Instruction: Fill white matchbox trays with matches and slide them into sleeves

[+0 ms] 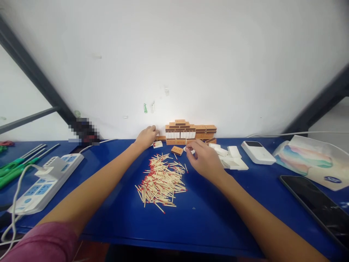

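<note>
At the far side of the desk, my left hand is closed, its fingertips at the end of a low brown matchbox by the wall. What those fingers hold is hidden. A white matchbox tray with a few matches lies just beneath that hand. My right hand pinches a small white matchbox tray, mostly covered by the fingers. Left of it rests a brown matchbox. Behind stands a stepped stack of matchboxes, with white trays upright in its middle row. A heap of red-tipped matches spreads nearer me.
Several white trays are piled right of my right hand. Beyond them are a white device, a tissue pack and a phone. A power strip and green-handled tools lie left on the blue desk.
</note>
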Demonstrator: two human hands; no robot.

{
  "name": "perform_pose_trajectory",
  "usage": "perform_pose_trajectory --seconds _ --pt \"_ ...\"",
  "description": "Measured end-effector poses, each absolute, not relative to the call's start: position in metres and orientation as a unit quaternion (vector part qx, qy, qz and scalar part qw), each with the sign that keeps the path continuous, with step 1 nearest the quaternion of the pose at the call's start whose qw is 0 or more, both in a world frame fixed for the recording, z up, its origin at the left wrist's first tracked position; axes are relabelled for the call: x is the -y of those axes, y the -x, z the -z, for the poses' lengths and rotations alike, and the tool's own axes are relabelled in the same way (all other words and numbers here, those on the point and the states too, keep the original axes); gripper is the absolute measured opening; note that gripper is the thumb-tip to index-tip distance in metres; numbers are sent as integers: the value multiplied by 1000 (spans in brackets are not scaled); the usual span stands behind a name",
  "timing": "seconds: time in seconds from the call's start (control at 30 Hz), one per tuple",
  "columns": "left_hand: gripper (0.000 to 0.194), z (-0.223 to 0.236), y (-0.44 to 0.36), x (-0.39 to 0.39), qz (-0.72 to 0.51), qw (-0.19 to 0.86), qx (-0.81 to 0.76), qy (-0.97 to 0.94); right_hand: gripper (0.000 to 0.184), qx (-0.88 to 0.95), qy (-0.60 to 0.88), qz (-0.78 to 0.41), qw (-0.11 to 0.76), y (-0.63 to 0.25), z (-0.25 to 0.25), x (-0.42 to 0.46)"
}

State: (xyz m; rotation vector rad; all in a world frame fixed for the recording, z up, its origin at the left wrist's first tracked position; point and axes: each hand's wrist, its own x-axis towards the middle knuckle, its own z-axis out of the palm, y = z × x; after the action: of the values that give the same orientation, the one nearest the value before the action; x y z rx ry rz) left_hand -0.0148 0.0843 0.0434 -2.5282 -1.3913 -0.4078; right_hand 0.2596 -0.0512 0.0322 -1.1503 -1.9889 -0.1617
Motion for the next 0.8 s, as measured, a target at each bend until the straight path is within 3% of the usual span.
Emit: perform_pose_trajectory --seconds 0.2,0.53,0.8 --pt "14 -26 13 -82 154 72 453 875 18 787 464 58 402 -261 -29 49" --pt "27 -18 14 -83 242 -10 430 870 18 789 456 43 410 -261 -31 49" --pt "19 -17 6 -77 285 -42 412 864 13 789 461 11 407 -263 -27 46"
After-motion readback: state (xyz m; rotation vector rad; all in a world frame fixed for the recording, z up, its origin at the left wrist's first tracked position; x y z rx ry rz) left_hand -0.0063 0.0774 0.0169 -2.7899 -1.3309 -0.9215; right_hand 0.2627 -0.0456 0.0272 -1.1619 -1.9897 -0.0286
